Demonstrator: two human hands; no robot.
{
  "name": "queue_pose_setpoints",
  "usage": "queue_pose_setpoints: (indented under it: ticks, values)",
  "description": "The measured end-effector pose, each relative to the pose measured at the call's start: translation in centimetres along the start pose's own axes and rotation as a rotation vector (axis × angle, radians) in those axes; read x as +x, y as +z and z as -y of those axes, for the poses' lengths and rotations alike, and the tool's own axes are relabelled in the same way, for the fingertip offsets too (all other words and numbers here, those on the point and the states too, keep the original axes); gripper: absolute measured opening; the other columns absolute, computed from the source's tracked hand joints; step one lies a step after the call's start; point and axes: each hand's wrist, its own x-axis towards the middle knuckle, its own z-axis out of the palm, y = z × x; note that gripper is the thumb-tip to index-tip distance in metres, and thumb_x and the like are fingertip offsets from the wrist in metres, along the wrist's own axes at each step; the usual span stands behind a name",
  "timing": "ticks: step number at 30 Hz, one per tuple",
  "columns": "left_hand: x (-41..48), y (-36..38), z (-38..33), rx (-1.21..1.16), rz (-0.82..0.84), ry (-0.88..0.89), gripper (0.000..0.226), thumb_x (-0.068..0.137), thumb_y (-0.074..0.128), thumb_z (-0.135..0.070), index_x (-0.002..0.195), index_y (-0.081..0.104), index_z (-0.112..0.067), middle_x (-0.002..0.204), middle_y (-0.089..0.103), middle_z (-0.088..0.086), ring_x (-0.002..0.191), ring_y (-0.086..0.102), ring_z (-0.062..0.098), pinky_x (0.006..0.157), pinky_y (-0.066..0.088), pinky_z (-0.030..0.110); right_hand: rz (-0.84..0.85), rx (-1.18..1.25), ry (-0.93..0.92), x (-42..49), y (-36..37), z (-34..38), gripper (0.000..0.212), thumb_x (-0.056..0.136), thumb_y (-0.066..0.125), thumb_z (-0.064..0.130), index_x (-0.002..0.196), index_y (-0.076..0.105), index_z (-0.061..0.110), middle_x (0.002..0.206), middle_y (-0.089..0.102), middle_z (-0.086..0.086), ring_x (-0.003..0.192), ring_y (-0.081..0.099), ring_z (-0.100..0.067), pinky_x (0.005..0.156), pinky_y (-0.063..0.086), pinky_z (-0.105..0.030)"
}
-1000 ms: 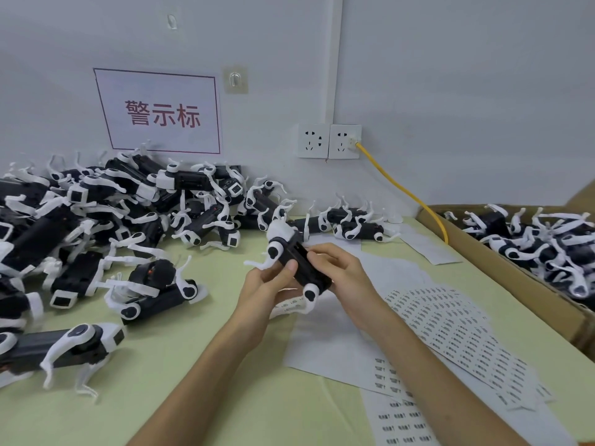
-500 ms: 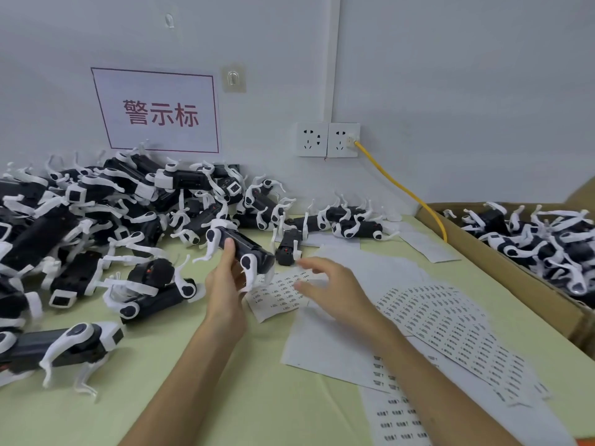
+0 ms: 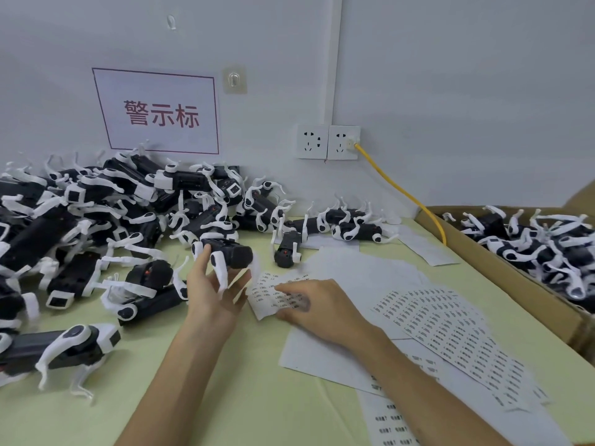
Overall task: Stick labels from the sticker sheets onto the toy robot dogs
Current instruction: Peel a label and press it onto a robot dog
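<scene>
My left hand [image 3: 212, 297] holds a black-and-white toy robot dog [image 3: 230, 254] up over the table, a white leg hanging between the fingers; the dog is blurred. My right hand [image 3: 317, 305] lies palm down with its fingertips on a small curled sticker sheet [image 3: 269, 292] just right of the left hand. Whether a label is pinched is hidden under the fingers. Larger sticker sheets [image 3: 450, 329] printed with several rows of labels fan out to the right.
A big pile of toy dogs [image 3: 96, 217] fills the left and back of the green table. One dog [image 3: 288, 251] lies alone behind the sheets. A cardboard box [image 3: 515, 284] of dogs stands at the right. A yellow cable [image 3: 402, 191] runs from the wall socket.
Both hands held one dog together a second ago. My left hand has carried it off to the left, and my right hand has dropped onto the small sticker sheet.
</scene>
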Motion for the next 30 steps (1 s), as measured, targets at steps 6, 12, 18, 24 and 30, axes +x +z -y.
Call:
queue_pose_setpoints:
  ticks: [6,12,18,24,30]
  values:
    - [-0.7,0.5,-0.2,0.11,0.061,-0.016,0.04,0.094,0.061,-0.053,0.101,0.072,-0.015,0.094,0.075,0.002,0.085,0.073,0.024,0.079,0.047,0.036,-0.074,0.011,0.05,0.2,-0.1,-0.2,0.041,0.095,0.064,0.051,0.131,0.068,0.031,0.13,0.069,0.011,0.12,0.062,-0.012,0.106,0.043,-0.03]
    - [-1.4,0.9,0.0,0.189,0.209,-0.062,0.047,0.096,0.061,-0.049,0.125,0.069,-0.013,0.115,0.074,0.015,0.083,0.073,0.032,0.09,0.058,0.053,-0.056,0.011,0.011,0.2,0.1,-0.1,0.03,0.095,0.065,0.034,0.123,0.073,0.031,0.126,0.072,0.01,0.114,0.065,-0.014,0.103,0.045,-0.035]
    - [-1.8,1.3,0.3,0.278,0.215,-0.044,0.042,0.098,0.057,-0.048,0.109,0.074,-0.011,0.109,0.078,0.013,0.088,0.072,0.031,0.086,0.051,0.043,-0.058,0.13,-0.005,0.1,0.2,0.0,0.026,0.089,0.061,0.03,0.108,0.079,0.029,0.109,0.075,0.011,0.1,0.067,-0.012,0.092,0.05,-0.033]
    - [-2.4,1.6,0.3,0.33,0.18,-0.025,0.053,0.1,0.053,-0.048,0.073,0.072,-0.007,0.075,0.07,0.012,0.083,0.053,0.033,0.068,0.041,0.036,-0.097,0.346,0.037,0.3,0.6,0.3,0.019,0.095,0.062,0.033,0.086,0.077,0.04,0.086,0.073,0.022,0.084,0.065,0.002,0.075,0.045,-0.016]
    - [-2.6,1.9,0.3,0.38,0.239,-0.004,0.049,0.101,0.05,-0.05,0.08,0.071,-0.011,0.078,0.072,0.009,0.062,0.064,0.023,0.054,0.048,0.028,-0.107,0.378,0.041,0.3,0.5,0.7,0.021,0.083,0.067,0.026,0.081,0.075,0.046,0.08,0.072,0.024,0.078,0.065,-0.001,0.067,0.044,-0.01]
